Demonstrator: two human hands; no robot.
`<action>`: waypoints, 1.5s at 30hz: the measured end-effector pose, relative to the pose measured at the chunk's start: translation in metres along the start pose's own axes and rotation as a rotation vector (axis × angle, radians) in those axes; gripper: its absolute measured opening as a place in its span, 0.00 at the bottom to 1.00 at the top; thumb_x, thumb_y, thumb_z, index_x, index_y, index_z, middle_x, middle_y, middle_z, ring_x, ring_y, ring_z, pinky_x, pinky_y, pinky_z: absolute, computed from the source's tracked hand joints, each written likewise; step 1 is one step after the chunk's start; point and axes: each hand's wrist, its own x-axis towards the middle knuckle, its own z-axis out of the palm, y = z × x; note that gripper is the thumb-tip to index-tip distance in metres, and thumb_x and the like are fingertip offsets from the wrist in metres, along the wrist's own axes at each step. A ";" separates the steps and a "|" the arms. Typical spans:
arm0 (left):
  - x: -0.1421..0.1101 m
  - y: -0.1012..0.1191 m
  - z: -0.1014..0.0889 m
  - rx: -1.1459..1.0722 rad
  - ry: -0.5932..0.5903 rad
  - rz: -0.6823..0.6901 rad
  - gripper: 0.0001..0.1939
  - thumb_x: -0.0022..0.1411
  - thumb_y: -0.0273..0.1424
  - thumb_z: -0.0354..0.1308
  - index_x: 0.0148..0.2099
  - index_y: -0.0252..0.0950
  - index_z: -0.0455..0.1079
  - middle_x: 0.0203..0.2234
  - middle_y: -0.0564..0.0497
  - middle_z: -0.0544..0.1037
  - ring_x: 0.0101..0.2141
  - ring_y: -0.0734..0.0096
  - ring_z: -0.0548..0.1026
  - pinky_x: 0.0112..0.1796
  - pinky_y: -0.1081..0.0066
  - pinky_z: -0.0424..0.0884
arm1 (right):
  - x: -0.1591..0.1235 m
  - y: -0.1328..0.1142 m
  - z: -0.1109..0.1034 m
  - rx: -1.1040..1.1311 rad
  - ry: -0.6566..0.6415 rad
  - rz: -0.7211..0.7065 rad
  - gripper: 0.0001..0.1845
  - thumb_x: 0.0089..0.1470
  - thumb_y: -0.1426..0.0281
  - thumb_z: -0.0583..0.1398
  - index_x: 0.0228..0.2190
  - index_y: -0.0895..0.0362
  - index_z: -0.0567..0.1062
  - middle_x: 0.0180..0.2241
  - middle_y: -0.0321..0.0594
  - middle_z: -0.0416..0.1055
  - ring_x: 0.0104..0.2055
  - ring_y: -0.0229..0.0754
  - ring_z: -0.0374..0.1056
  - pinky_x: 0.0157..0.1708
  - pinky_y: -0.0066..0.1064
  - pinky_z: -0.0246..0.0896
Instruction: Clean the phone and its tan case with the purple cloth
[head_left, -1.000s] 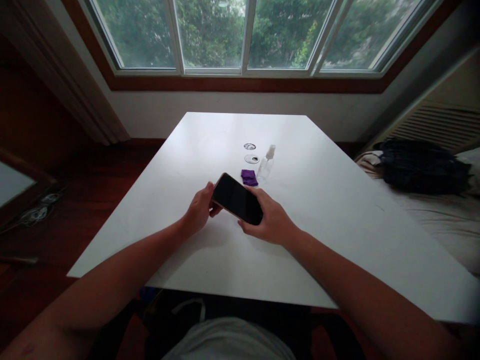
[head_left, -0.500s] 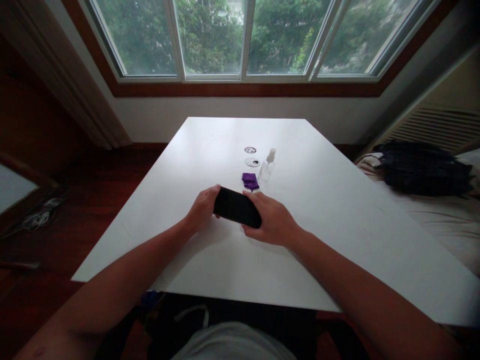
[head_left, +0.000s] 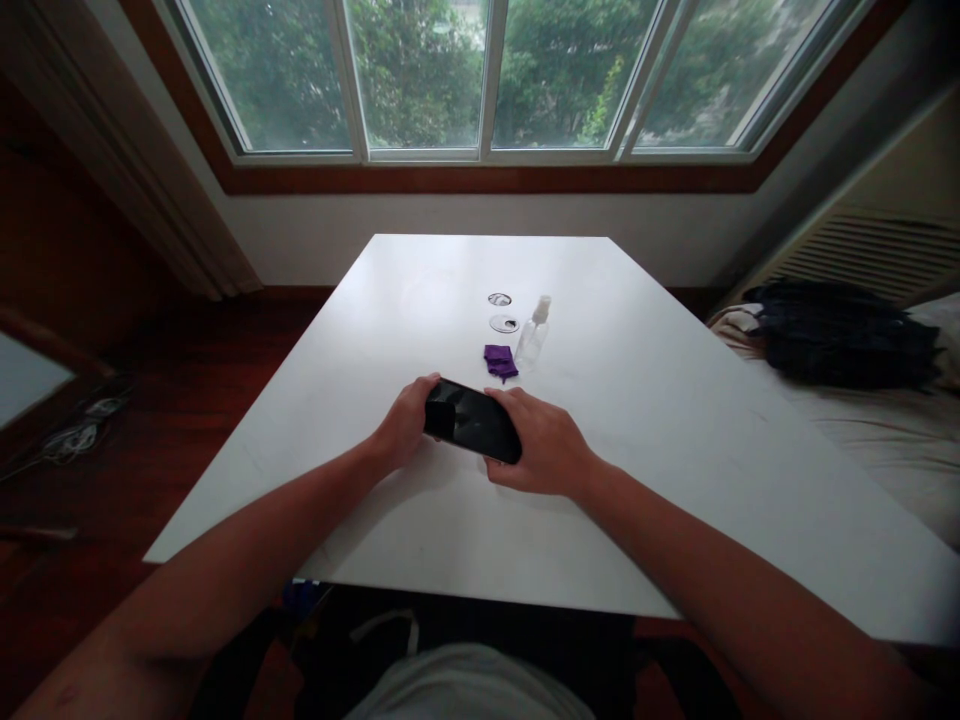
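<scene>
A black smartphone [head_left: 474, 420] is held sideways between both hands, just above the table, its dark glossy face toward me with some reflections. My left hand [head_left: 405, 425] grips its left end, thumb along the top edge. Around the right end closes my right hand [head_left: 544, 440], with fingers partly hidden behind the phone. Just beyond the phone lies a folded purple cloth [head_left: 500, 362]. Beside the cloth, to its right, a clear spray bottle [head_left: 533, 335] with a white top stands on the table.
Two round grommets, a nearer one [head_left: 504, 324] and a farther one [head_left: 499, 299], sit in the white table [head_left: 315, 380]. Windows rise behind it. A dark bag or garment [head_left: 840, 335] rests on a bed at right. Cables [head_left: 75, 435] lie on the floor at left.
The phone has tilted slightly in both hands, and reflections now show on its face. Cloth and bottle have stayed in place.
</scene>
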 end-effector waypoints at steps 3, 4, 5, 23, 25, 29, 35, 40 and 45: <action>-0.002 0.000 0.002 -0.071 0.056 -0.065 0.18 0.62 0.45 0.57 0.29 0.36 0.67 0.21 0.52 0.70 0.23 0.72 0.69 0.25 0.73 0.67 | 0.000 0.001 0.000 -0.031 0.008 -0.009 0.47 0.46 0.61 0.66 0.65 0.54 0.59 0.53 0.50 0.74 0.49 0.60 0.74 0.46 0.47 0.71; -0.002 0.001 0.002 -0.083 0.065 -0.075 0.18 0.62 0.45 0.58 0.29 0.36 0.67 0.21 0.53 0.70 0.23 0.72 0.69 0.24 0.73 0.67 | 0.000 0.002 -0.001 -0.038 0.009 -0.009 0.47 0.46 0.61 0.66 0.65 0.54 0.59 0.53 0.50 0.74 0.49 0.61 0.74 0.46 0.47 0.71; -0.002 0.001 0.003 -0.083 0.061 -0.079 0.18 0.62 0.46 0.58 0.29 0.36 0.66 0.21 0.53 0.69 0.22 0.73 0.69 0.23 0.74 0.66 | 0.000 0.002 -0.001 -0.038 0.010 -0.010 0.47 0.46 0.61 0.66 0.65 0.54 0.59 0.53 0.51 0.73 0.49 0.61 0.74 0.46 0.48 0.71; 0.007 0.001 -0.004 -0.230 -0.307 -0.089 0.23 0.67 0.48 0.59 0.47 0.31 0.76 0.33 0.46 0.82 0.31 0.66 0.80 0.32 0.66 0.81 | 0.004 0.003 0.000 0.160 0.119 0.114 0.44 0.49 0.60 0.67 0.65 0.51 0.59 0.56 0.50 0.72 0.53 0.58 0.74 0.48 0.47 0.71; 0.008 0.001 -0.004 -0.247 -0.299 -0.115 0.22 0.68 0.47 0.59 0.47 0.31 0.76 0.33 0.46 0.82 0.31 0.66 0.80 0.33 0.66 0.81 | 0.004 0.004 0.001 0.164 0.123 0.117 0.45 0.49 0.60 0.68 0.65 0.50 0.59 0.57 0.50 0.72 0.54 0.59 0.73 0.49 0.47 0.71; 0.010 0.000 -0.006 -0.283 -0.283 -0.149 0.20 0.68 0.45 0.59 0.45 0.32 0.77 0.33 0.46 0.83 0.31 0.65 0.80 0.33 0.64 0.81 | 0.003 0.004 0.002 0.186 0.122 0.134 0.46 0.48 0.60 0.68 0.65 0.50 0.60 0.58 0.49 0.71 0.55 0.58 0.73 0.51 0.47 0.70; 0.013 -0.001 -0.007 -0.235 -0.289 -0.080 0.22 0.68 0.47 0.60 0.42 0.30 0.76 0.30 0.46 0.81 0.30 0.67 0.80 0.36 0.64 0.81 | 0.003 0.002 0.001 0.217 0.131 0.186 0.45 0.47 0.59 0.68 0.64 0.50 0.61 0.57 0.47 0.72 0.54 0.56 0.73 0.51 0.46 0.70; 0.012 -0.003 -0.004 -0.160 -0.169 0.105 0.22 0.63 0.47 0.66 0.50 0.37 0.70 0.32 0.51 0.79 0.29 0.70 0.78 0.31 0.65 0.81 | 0.004 0.002 0.001 0.176 0.118 0.198 0.46 0.48 0.59 0.68 0.65 0.50 0.61 0.58 0.48 0.71 0.54 0.57 0.73 0.52 0.48 0.70; 0.009 -0.002 -0.003 -0.116 -0.064 0.288 0.18 0.61 0.41 0.69 0.44 0.39 0.66 0.36 0.54 0.77 0.31 0.75 0.75 0.31 0.70 0.81 | 0.004 0.000 0.001 0.166 0.128 0.198 0.46 0.47 0.59 0.68 0.65 0.50 0.61 0.57 0.47 0.72 0.54 0.57 0.73 0.51 0.48 0.70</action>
